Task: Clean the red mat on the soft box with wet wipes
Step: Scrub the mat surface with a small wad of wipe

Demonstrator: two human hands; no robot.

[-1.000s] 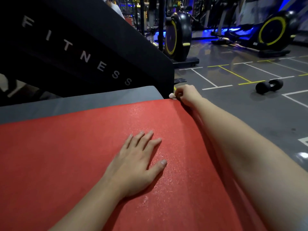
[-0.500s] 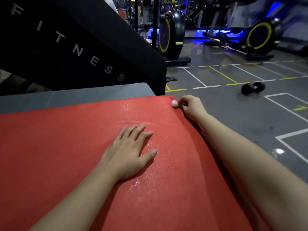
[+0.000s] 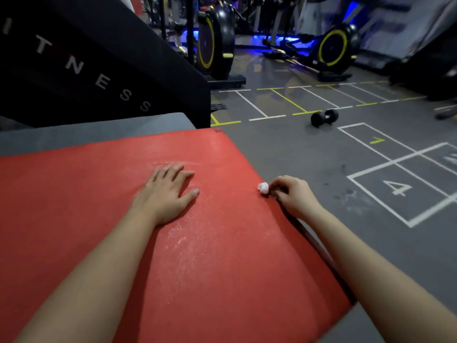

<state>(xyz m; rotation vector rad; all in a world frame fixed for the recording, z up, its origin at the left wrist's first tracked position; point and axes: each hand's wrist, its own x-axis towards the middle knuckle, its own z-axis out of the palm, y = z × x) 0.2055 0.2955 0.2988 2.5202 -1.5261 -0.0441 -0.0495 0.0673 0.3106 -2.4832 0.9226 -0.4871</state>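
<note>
At the upper left of the frame a slanted black panel [image 3: 103, 65] is seen, its pale lettering cut off by the edge so that only "ITNESS" can be read. Below it the grey soft box [image 3: 99, 132] is largely covered by the red mat [image 3: 222, 256], and only a strip along its far side is shown. The mat itself is cut off by the left and bottom edges.

In the middle of the frame the left hand [image 3: 165, 191] is laid flat on the mat, with fingers straight and spread and nothing held. Wet streaks are seen beside it.

Right of centre, a small balled white wet wipe [image 3: 263, 188] is pinched in the curled fingertips of the right hand [image 3: 294, 196]. It is pressed against the mat's right edge, and how much of it is tucked inside the fingers cannot be told.

At the upper right a black dumbbell [image 3: 324, 117] lies on the marked grey floor [image 3: 309, 169]. Yellow-rimmed exercise machines [image 3: 333, 48] are only dimly made out along the top.
</note>
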